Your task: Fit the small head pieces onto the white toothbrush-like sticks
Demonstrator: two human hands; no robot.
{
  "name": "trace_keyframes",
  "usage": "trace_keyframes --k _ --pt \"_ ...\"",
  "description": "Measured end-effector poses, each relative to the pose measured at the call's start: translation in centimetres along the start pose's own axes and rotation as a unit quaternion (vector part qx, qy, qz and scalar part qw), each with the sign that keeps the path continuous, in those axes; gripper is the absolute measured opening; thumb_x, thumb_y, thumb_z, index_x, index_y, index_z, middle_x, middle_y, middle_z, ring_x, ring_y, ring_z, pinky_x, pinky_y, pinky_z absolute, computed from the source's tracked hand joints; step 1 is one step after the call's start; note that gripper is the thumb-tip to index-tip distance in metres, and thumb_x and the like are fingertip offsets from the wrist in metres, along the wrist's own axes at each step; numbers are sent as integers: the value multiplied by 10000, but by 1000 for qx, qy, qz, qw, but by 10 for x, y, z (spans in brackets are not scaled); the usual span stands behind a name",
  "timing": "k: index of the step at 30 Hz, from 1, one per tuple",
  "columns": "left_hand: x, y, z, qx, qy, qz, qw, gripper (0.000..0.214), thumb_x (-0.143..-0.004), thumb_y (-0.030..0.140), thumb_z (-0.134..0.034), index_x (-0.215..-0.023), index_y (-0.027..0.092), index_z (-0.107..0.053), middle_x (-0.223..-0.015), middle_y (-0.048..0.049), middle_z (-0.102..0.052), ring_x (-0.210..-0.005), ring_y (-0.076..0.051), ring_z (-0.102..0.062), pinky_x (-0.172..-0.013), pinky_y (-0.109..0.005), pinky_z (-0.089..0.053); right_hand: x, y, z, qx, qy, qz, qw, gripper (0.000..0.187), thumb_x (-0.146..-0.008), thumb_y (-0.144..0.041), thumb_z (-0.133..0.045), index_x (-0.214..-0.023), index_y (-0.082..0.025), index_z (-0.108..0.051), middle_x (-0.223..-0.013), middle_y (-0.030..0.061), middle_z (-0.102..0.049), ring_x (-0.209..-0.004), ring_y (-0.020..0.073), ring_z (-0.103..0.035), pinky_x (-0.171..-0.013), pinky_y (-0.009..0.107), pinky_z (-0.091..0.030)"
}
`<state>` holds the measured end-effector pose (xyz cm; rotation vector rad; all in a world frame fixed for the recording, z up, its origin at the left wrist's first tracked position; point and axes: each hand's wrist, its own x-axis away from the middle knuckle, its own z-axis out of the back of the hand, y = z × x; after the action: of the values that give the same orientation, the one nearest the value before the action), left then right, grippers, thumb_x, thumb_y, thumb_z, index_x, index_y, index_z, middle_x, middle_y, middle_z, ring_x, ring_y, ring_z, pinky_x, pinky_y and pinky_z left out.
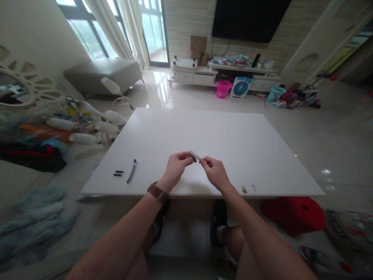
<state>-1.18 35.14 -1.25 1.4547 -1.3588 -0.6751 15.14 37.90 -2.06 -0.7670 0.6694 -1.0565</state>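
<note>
In front of me, above the white table (204, 128), both hands meet at a small flat pale strip (196, 156). A short dark piece (194, 159) sits against its left end; I cannot tell if the two are joined. My left hand (175, 167) pinches that left end between thumb and fingers. My right hand (215, 173) is closed on the strip's lower right end. On the table to the left lies a slim dark-and-silver tool shaped like a razor (132, 171). Beside it are two short black bars (118, 173).
Near the front edge at right lie a small yellow-and-dark item (244, 189) and a small clear item (253, 188). White lamp shades (109, 127) crowd the table's left side. A red stool (294, 214) stands by the front right corner.
</note>
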Motion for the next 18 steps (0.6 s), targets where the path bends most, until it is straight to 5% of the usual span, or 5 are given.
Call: trace_keyframes --k 5,10,14,18 --pt "-2 0 -1 -6 42 9 999 259 -634 156 -783 -881 95 -741 -804 -88 -738 -758 -153 -663 -856 -344 -521 0 -5 6 45 73 4 996 357 -971 -459 -500 -830 -205 -707 -606 2 -568 -549 132 -458 -549 262 -267" --pt "-1 4 -2 4 48 9 999 369 -623 132 -801 -974 89 -695 -770 -97 -733 -725 -157 -668 -812 -342 -520 1 0 10 11 22 20 1000 353 -962 -455 -513 -817 -197 -706 -576 -10 -530 -533 128 -432 -536 258 -272" --pt "1 6 -1 -9 57 14 998 400 -630 136 -801 -1000 97 -653 -746 -97 -731 -718 -166 -674 -768 -324 -513 1 2 12 15 101 16 995 351 -967 -454 -508 -826 -192 -695 -562 -15 -499 -523 125 -411 -530 263 -256" --pt "1 5 -1 -8 48 9 999 384 -631 119 -788 -975 111 -617 -700 -82 -721 -679 -158 -665 -740 -310 -506 1 1 9 26 26 25 999 348 -964 -450 -514 -816 -199 -705 -567 -14 -518 -527 122 -426 -535 261 -256"
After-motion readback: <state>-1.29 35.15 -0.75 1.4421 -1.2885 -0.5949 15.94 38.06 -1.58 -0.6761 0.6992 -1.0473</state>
